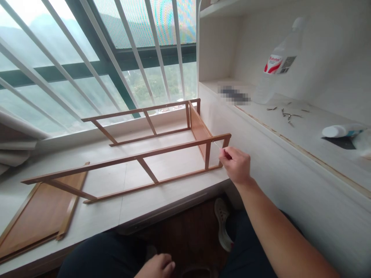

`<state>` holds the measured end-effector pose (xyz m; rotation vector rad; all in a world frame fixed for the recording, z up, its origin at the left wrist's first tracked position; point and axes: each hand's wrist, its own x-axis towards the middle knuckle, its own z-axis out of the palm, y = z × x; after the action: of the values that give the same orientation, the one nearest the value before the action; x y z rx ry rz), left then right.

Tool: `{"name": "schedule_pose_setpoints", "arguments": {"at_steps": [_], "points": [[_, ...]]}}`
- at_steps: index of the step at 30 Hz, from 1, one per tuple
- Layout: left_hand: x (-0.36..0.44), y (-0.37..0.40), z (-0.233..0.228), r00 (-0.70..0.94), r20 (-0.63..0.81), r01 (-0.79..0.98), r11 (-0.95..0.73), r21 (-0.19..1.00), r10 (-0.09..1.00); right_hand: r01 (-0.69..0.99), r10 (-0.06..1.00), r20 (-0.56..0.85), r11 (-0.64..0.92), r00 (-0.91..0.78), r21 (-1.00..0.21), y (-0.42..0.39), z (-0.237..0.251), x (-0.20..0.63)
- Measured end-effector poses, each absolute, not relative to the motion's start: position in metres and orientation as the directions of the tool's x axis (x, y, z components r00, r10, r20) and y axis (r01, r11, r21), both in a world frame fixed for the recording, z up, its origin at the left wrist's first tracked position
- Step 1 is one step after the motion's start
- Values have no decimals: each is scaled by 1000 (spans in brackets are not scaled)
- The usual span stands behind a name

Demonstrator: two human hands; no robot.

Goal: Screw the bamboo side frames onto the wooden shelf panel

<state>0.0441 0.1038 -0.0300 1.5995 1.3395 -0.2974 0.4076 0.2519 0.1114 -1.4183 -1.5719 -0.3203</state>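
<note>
My right hand is closed on a thin metal rod like a slim hex key; its kind is too small to be sure of. The rod's tip meets the near side of a brown wooden rack frame, close to its right end. This rack lies on its side on a white ledge, with a wooden panel joining its two ladder-like sides at the right. Low in the picture, my left hand hangs near my leg with curled fingers; whatever is inside them is hidden.
Another wooden panel lies on the ledge at left. On the shelf at right are several small metal screws, a clear plastic bottle, a white-capped container and a blurred dark object. A barred window stands behind.
</note>
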Motion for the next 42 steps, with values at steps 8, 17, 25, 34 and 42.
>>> {"name": "schedule_pose_setpoints", "arguments": {"at_steps": [8,17,25,34,42], "points": [[83,100,-21,441,-764,891,-130,434,471,899,618,776,262,122,-350,259,105,407],[81,105,-29,402,-786,915,-169,367,470,899,601,788,261,135,-352,259,103,410],[84,106,-26,412,-783,911,-182,371,466,900,602,788,261,132,-350,259,104,409],[82,104,-26,398,-784,916,-167,364,476,924,591,803,260,78,-281,262,105,405],[82,104,-23,400,-789,916,-178,360,466,933,507,861,285,49,-221,266,98,404]]}}
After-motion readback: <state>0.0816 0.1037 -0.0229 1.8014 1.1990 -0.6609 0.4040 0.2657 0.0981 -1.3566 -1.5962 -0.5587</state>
